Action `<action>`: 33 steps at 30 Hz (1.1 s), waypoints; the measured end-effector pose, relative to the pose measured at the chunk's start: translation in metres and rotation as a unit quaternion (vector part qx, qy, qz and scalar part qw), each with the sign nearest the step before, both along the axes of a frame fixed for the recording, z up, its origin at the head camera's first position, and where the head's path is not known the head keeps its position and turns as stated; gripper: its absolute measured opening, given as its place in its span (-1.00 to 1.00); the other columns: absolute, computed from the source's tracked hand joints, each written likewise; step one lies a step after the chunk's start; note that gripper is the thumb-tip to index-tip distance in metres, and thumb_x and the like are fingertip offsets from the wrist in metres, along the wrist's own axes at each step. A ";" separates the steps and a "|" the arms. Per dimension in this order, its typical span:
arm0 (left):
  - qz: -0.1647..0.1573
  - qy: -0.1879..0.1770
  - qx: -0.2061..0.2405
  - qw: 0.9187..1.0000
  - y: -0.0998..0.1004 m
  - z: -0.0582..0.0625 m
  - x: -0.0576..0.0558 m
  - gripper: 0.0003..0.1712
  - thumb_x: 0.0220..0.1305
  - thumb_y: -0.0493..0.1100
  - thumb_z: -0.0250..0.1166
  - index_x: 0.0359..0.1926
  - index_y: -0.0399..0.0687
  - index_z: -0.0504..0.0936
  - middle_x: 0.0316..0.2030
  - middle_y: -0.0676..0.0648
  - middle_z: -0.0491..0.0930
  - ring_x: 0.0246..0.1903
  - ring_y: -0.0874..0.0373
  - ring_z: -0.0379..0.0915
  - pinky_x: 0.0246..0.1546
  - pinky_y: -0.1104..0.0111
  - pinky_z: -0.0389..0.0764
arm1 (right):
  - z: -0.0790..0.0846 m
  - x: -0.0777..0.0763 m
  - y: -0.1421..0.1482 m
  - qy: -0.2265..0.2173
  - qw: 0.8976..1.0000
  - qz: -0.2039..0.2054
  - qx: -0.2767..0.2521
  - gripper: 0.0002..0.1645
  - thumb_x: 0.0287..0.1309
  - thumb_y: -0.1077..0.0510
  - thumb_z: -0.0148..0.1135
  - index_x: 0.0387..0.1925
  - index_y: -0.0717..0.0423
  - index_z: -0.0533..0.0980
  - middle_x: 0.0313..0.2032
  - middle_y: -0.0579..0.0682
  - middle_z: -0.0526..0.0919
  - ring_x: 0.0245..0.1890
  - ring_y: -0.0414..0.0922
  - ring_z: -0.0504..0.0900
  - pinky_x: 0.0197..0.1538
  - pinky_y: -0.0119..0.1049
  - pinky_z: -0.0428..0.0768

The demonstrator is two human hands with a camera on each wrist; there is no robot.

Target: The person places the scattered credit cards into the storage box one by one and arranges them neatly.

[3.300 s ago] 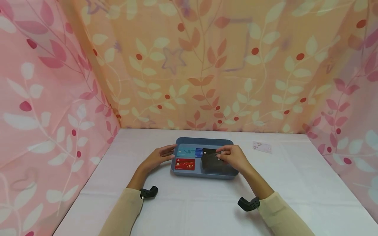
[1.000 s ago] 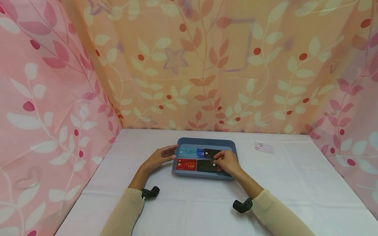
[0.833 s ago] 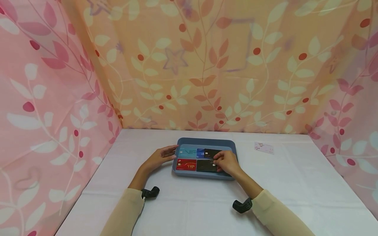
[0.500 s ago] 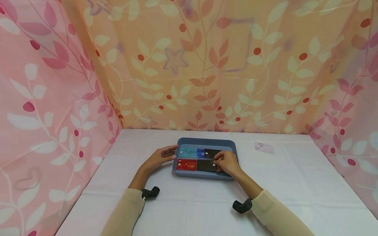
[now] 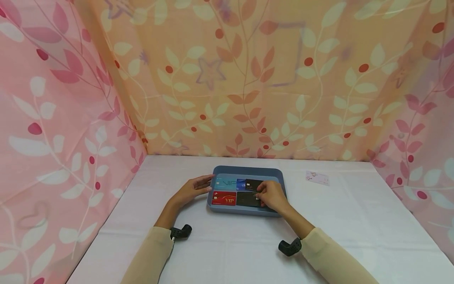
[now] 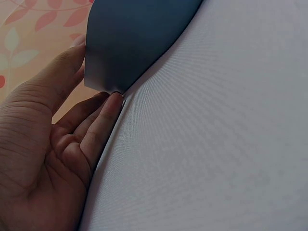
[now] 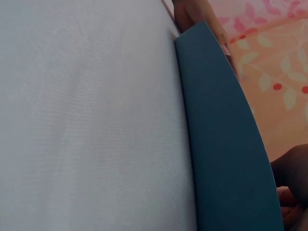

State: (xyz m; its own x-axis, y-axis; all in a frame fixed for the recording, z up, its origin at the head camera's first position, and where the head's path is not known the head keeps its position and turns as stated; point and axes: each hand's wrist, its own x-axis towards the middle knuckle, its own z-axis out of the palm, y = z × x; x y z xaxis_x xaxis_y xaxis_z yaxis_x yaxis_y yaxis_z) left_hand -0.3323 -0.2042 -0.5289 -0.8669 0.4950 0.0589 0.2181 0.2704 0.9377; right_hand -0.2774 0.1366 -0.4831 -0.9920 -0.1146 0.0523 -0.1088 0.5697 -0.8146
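A blue-grey tray [image 5: 248, 170] lies on the white tabletop with several bank-style cards flat inside. In its left part are a teal VIP card [image 5: 224, 183] and a red VIP card [image 5: 224, 198]; a blue card [image 5: 240, 184] sits partly under a black VIP card [image 5: 252, 184]. My left hand [image 5: 191, 190] touches the tray's left end with fingers and thumb, seen close in the left wrist view. With curled fingers my right hand [image 5: 272, 196] pinches the right end of a black card [image 5: 246, 199] at the tray's front. That end is hidden by the fingers.
A pale pink patterned card [image 5: 317, 178] lies on the white cloth [image 5: 227, 244] to the right of the tray. Patterned curtains [image 5: 248, 98] stand behind and at both sides.
The black card, tilted up in the right hand 3.3 s ago, now lies flat beside the red one. The right hand has come down and slightly left. The left hand stays at the tray.
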 end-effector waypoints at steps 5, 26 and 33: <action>0.000 -0.004 0.001 1.000 0.000 0.001 0.000 -0.29 0.38 0.00 0.36 0.49 0.08 0.37 0.45 -0.04 0.36 0.41 -0.02 0.31 0.33 0.11 0.42 | 0.002 0.000 -0.001 0.003 1.000 0.004 0.015 -0.83 0.07 0.42 0.44 -0.29 0.40 0.59 -0.65 0.08 0.66 -0.76 -0.06 0.61 -0.64 -0.33 0.60; 0.001 -0.004 0.006 1.000 0.000 0.000 0.000 -0.29 0.39 -0.01 0.35 0.49 0.06 0.37 0.45 -0.07 0.35 0.41 -0.05 0.31 0.34 0.08 0.40 | 0.005 0.003 0.003 0.025 0.999 0.028 0.032 -0.84 0.10 0.40 0.42 -0.30 0.38 0.57 -0.61 0.09 0.67 -0.71 -0.03 0.66 -0.61 -0.32 0.63; -0.002 -0.007 0.005 1.000 -0.001 0.001 0.000 -0.28 0.38 -0.01 0.36 0.49 0.07 0.36 0.45 -0.06 0.35 0.42 -0.03 0.30 0.35 0.07 0.39 | 0.014 0.002 0.016 0.003 0.997 0.075 -0.010 -0.90 0.24 0.31 0.36 -0.25 0.31 0.63 -0.45 0.18 0.72 -0.59 0.05 0.72 -0.50 -0.15 0.73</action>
